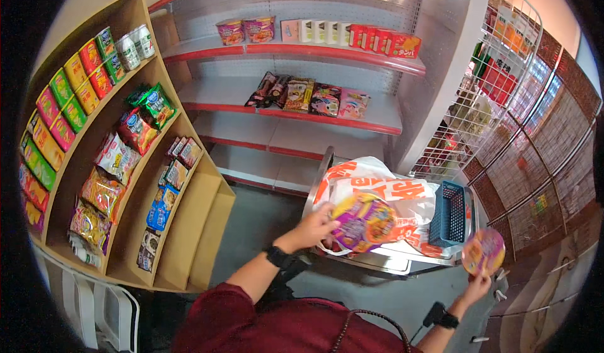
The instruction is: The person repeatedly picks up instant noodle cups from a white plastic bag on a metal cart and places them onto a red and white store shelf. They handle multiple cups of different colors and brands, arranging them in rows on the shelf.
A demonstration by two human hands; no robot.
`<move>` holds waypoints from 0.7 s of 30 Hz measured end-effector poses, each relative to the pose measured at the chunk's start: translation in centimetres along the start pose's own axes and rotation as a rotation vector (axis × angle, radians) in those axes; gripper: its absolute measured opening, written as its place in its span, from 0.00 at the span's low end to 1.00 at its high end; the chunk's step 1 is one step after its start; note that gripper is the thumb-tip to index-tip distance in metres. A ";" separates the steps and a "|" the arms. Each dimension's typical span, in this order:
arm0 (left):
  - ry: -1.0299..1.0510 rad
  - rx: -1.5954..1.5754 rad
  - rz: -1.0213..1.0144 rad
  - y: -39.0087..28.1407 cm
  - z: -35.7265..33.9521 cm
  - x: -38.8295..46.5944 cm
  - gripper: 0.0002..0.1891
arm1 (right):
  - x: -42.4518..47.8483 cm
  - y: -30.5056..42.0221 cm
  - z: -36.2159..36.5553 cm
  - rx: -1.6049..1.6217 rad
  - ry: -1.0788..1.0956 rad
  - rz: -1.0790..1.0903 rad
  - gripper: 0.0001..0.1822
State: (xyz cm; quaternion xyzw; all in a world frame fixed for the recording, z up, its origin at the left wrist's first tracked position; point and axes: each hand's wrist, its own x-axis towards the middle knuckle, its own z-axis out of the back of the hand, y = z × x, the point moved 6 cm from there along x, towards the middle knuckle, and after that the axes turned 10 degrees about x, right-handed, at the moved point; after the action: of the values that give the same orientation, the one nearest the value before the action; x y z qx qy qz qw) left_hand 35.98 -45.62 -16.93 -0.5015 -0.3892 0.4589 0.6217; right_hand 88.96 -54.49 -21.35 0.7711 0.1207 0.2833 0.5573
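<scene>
My left hand (317, 226) grips the left edge of a purple and yellow instant noodle bowl (364, 222), its printed lid facing up, above a metal cart. At the right, my right hand (477, 284) holds a second purple noodle bowl (483, 251) by its lower edge, beyond the cart's right corner. White plastic bags with orange print (377, 183) lie on the cart beneath and behind the first bowl. A blue perforated plastic basket (447, 214) stands on the cart between the bags and the second bowl.
Ahead, a grey shelf unit (283, 50) with red edges bears two purple noodle tubs (245, 31), small boxes (384, 42) and snack packets (306, 97). A curved wooden shelf (177, 164) of snacks stands left. A white wire rack (465, 117) and a brick-patterned wall lie right.
</scene>
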 end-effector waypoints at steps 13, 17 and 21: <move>-0.488 0.118 0.132 7.4 34.5 -12.6 0.11 | -30.8 -2.2 -41.0 0.401 0.438 -0.664 0.08; -0.527 0.126 0.137 7.9 40.3 -13.8 0.10 | -35.9 -0.1 -46.8 0.376 0.576 -0.712 0.07; -0.593 0.056 0.134 10.4 43.2 -12.8 0.10 | -37.0 0.7 -50.4 0.270 0.722 -0.681 0.05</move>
State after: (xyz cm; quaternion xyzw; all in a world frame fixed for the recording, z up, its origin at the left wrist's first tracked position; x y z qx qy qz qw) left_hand -10.21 -45.62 -19.06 -0.3530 -0.5066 0.6359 0.4630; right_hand 30.09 -33.49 -20.87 0.6062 0.5850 0.3160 0.4363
